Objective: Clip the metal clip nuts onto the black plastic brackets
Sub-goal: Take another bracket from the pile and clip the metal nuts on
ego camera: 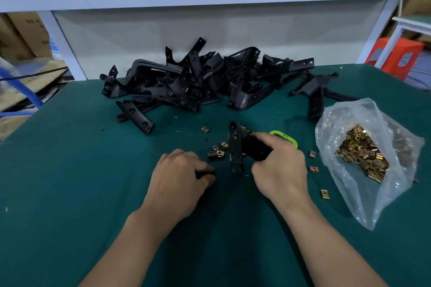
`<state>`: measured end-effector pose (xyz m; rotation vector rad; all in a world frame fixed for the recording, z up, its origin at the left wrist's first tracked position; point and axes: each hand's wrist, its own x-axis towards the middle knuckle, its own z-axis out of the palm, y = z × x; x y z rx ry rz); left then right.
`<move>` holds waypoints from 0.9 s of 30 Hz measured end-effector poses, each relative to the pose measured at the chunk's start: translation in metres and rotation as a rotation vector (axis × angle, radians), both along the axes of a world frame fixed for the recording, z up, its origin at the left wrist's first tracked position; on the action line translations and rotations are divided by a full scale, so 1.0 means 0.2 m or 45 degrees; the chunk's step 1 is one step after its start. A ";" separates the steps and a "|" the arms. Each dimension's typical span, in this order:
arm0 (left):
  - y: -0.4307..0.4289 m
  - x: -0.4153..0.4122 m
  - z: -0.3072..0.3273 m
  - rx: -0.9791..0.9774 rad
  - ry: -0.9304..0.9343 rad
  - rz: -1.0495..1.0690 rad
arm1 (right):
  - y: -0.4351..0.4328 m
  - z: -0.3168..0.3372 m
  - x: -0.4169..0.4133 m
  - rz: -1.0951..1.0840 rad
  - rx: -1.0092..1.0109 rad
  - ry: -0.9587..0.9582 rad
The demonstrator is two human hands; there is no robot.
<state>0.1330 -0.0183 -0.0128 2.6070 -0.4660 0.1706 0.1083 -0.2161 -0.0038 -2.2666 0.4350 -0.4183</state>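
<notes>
Gripping the holed black bracket [235,147] (angled, matte) is the right hand [282,170]; left hand [177,179] curled, contents unclear.

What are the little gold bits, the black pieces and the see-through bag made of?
The clip nuts look like thin metal with shiny yellowish plating: they glint and have folded edges. The black brackets seem moulded plastic, matte with a dull sheen. The bag is probably thin clear plastic film: it crinkles and shows the nuts inside.

Right hand [277,165] grips black plastic bracket [235,147]; left hand [179,175] curled, contents unclear, beside loose clip nuts [218,152] on green table [70,170].
</notes>
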 end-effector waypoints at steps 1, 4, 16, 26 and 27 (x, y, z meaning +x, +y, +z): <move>0.02 0.00 0.00 -0.039 0.086 -0.022 | 0.00 0.00 0.00 0.001 0.006 -0.003; 0.07 0.00 0.01 -0.082 0.248 -0.108 | -0.01 0.00 0.00 0.007 0.017 -0.009; -0.03 -0.04 0.00 -0.801 0.103 0.168 | 0.01 0.00 -0.01 0.078 -0.009 0.011; -0.03 -0.06 0.04 -1.168 0.629 0.031 | 0.02 -0.03 0.01 0.171 -0.052 -0.052; -0.03 -0.06 0.03 -1.150 0.608 0.032 | 0.03 -0.03 0.00 0.178 -0.042 -0.048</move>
